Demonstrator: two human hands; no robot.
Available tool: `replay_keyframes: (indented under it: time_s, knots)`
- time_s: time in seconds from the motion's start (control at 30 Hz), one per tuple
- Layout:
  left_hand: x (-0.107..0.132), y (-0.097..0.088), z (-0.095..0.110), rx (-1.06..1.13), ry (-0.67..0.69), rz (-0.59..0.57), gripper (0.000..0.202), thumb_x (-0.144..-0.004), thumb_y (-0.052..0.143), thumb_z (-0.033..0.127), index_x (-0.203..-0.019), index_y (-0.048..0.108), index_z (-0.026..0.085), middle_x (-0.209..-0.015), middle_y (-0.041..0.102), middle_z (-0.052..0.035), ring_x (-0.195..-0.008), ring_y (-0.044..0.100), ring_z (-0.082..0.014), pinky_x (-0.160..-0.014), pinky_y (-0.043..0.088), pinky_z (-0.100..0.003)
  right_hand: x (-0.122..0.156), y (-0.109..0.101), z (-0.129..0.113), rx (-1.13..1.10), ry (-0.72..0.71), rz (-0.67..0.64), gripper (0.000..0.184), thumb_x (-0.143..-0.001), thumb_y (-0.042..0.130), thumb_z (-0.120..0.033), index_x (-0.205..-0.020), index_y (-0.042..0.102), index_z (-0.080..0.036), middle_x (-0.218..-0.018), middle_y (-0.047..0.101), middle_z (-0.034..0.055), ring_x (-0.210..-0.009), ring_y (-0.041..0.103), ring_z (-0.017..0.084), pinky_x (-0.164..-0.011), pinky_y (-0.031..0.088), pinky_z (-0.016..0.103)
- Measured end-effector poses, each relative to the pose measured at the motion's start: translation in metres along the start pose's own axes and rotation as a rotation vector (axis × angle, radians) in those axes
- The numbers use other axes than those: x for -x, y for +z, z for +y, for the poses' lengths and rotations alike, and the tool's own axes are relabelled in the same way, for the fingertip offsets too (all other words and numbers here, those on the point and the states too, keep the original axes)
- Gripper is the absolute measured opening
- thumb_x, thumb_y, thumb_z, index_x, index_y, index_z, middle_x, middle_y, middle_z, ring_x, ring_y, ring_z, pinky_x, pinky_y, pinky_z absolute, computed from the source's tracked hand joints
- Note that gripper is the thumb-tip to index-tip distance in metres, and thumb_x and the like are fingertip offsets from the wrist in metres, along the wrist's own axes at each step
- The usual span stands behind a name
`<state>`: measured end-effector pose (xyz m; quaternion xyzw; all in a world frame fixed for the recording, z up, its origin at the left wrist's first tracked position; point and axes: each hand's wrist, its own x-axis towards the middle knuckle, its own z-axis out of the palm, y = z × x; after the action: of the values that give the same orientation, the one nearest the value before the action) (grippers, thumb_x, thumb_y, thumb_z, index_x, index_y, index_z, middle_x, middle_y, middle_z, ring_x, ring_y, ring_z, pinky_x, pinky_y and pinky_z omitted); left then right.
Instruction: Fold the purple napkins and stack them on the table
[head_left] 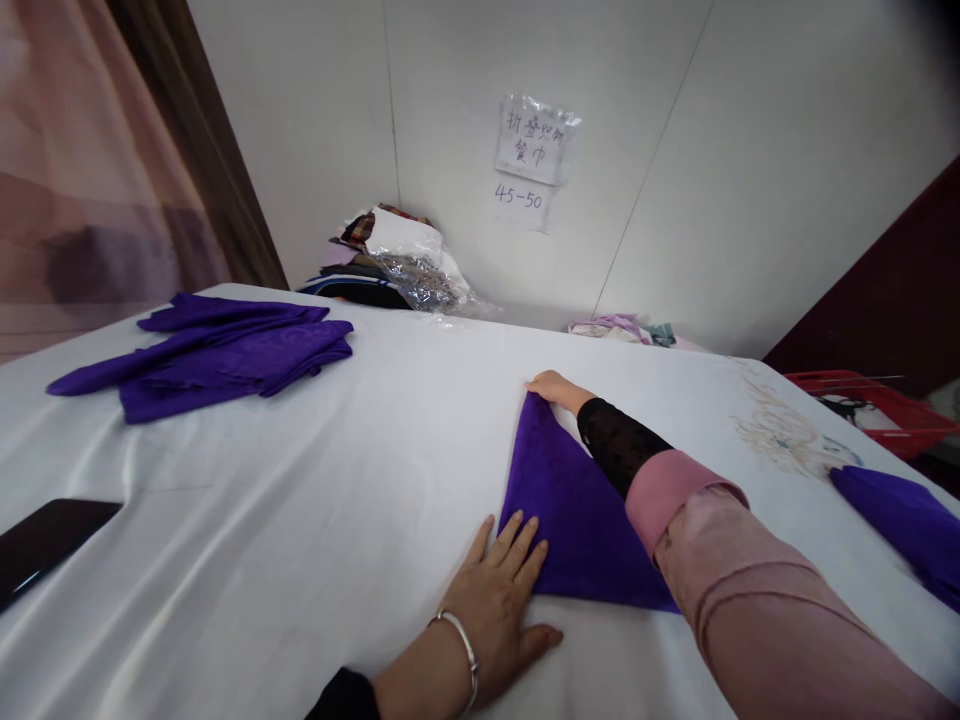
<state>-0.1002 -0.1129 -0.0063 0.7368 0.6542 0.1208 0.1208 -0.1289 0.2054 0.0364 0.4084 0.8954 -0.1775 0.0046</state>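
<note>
A purple cloth napkin [570, 510] lies folded into a triangle on the white table [315, 480]. My left hand [499, 590] rests flat on the table with fingers spread, its fingertips pressing the napkin's near left corner. My right hand [553, 388] reaches far across and presses on the triangle's far tip; its fingers look stretched flat and closed on nothing.
A heap of purple napkins [217, 352] lies at the far left. Another purple cloth [904, 525] sits at the right edge. A black phone [45, 545] lies at the near left. Bagged fabrics [397, 262] stand against the wall, and a red basket [877, 408] is at the right.
</note>
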Motion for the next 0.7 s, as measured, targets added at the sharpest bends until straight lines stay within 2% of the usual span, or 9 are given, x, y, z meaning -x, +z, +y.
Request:
replay_keyframes:
  time_s: [0.2, 0.33, 0.53, 0.7]
  knots:
    - [0.000, -0.003, 0.002, 0.028, -0.011, 0.007, 0.075, -0.081, 0.046, 0.061, -0.141, 0.030, 0.019, -0.150, 0.025, -0.0117, -0.140, 0.015, -0.0298, -0.112, 0.014, -0.059, -0.001, -0.002, -0.001, 0.012, 0.022, -0.004, 0.024, -0.086, 0.052, -0.026, -0.086, 0.069, -0.009, -0.075, 0.068, 0.0089, -0.074, 0.062, 0.019, -0.060, 0.040, 0.022]
    - [0.001, -0.007, 0.000, 0.046, -0.007, 0.051, 0.068, -0.082, 0.047, 0.058, -0.139, 0.036, 0.022, -0.148, 0.031, -0.0095, -0.138, 0.023, -0.0294, -0.111, 0.020, -0.058, -0.002, -0.002, 0.000, 0.015, 0.025, -0.008, 0.023, -0.085, 0.052, -0.023, -0.085, 0.069, -0.008, -0.078, 0.068, 0.0102, -0.077, 0.062, 0.019, -0.059, 0.040, 0.021]
    - [-0.001, -0.010, -0.002, 0.069, -0.098, 0.214, 0.043, -0.084, 0.053, 0.042, -0.120, 0.057, 0.019, -0.133, 0.053, -0.0104, -0.125, 0.045, -0.0273, -0.106, 0.036, -0.049, -0.005, -0.001, 0.002, 0.011, 0.039, -0.001, 0.026, -0.088, 0.050, -0.026, -0.090, 0.068, -0.007, -0.088, 0.068, 0.0133, -0.085, 0.062, 0.021, -0.062, 0.041, 0.022]
    - [-0.002, -0.009, -0.002, 0.133, -0.091, 0.304, 0.034, -0.080, 0.058, 0.025, -0.114, 0.060, 0.021, -0.123, 0.060, -0.0082, -0.115, 0.051, -0.0256, -0.099, 0.042, -0.048, -0.016, 0.004, 0.004, 0.023, 0.073, 0.004, 0.028, -0.090, 0.049, -0.028, -0.094, 0.066, -0.006, -0.091, 0.068, 0.0151, -0.085, 0.062, 0.022, -0.065, 0.043, 0.024]
